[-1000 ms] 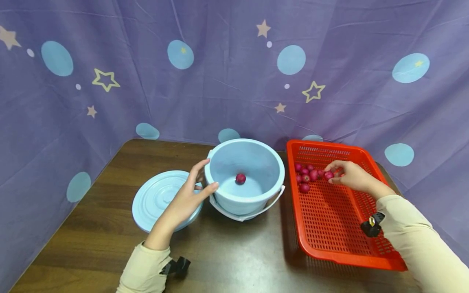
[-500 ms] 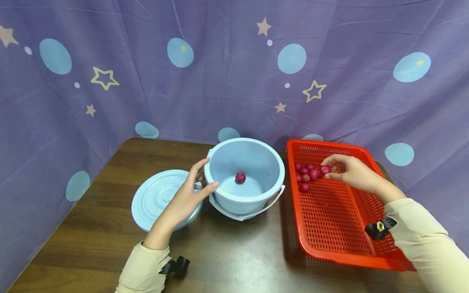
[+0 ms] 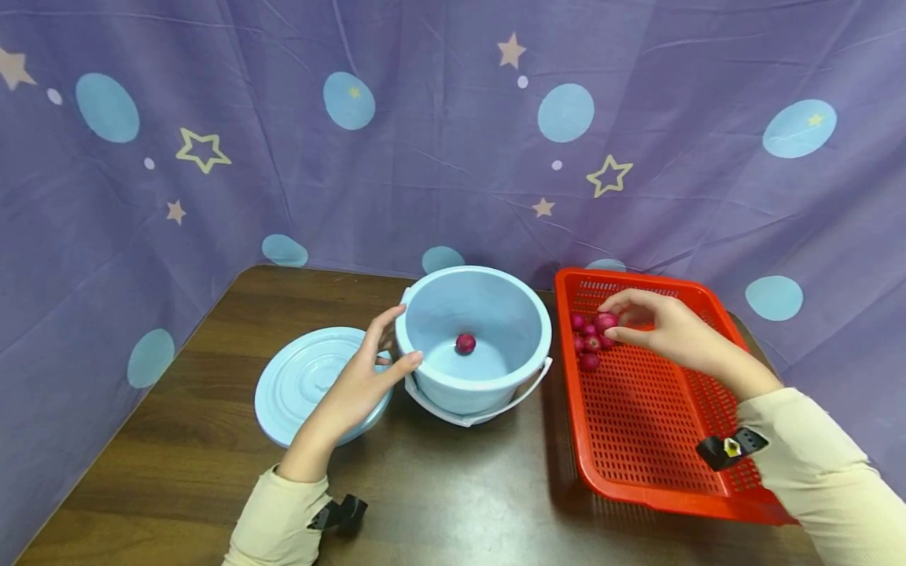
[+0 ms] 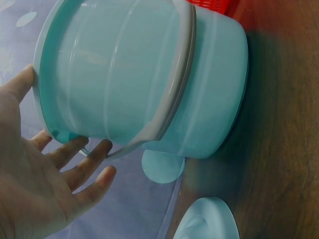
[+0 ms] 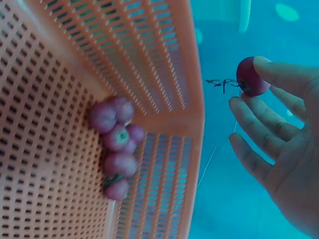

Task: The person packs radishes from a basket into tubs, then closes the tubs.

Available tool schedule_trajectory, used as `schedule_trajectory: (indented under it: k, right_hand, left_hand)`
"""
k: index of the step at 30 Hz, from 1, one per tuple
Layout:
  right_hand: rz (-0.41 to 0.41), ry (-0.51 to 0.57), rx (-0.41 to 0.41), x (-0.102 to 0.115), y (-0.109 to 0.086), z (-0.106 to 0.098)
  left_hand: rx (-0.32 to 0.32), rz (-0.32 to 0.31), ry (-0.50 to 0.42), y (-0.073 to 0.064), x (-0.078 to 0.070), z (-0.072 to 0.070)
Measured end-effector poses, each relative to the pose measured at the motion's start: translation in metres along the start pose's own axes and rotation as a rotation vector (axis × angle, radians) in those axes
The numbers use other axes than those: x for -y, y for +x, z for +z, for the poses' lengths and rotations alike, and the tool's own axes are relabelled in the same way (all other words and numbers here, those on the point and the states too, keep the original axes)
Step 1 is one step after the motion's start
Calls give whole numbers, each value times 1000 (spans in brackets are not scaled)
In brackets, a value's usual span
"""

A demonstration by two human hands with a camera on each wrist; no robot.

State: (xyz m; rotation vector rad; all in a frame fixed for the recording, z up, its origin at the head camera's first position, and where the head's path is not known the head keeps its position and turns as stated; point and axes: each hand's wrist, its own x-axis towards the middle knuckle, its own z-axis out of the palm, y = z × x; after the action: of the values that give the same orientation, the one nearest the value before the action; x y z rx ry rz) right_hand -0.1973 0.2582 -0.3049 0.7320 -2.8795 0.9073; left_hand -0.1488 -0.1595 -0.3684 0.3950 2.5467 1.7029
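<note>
Right hand [image 3: 661, 326]: pinching red vegetable [image 3: 605, 322]
Red vegetable: likely light, firm; best held midway
Left hand [image 3: 364, 379]: spread, bucket [image 3: 463, 400] just ahead

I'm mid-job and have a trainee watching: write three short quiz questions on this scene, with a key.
1. True or false: the lid lies on the table, off the bucket.
2. How many red items show inside the bucket in the head view?
3. What does the right hand pinch?
A) the handle
B) another red item
C) the lid

Key: 1. True. 2. One. 3. B.
</note>
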Motion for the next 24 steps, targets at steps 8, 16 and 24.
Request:
schedule_trajectory:
  k: [8,16,24]
  right_hand:
    - [-121,79,-54,27,4,6]
    - [-179,172,-44,53,11,14]
    - [-228,176,-26,72,24,26]
  left_hand:
    - [3,-10,4,-1,-1,0]
    - [0,-3,2,0,-1,0]
    - [8,-4,-4,0,-1,0]
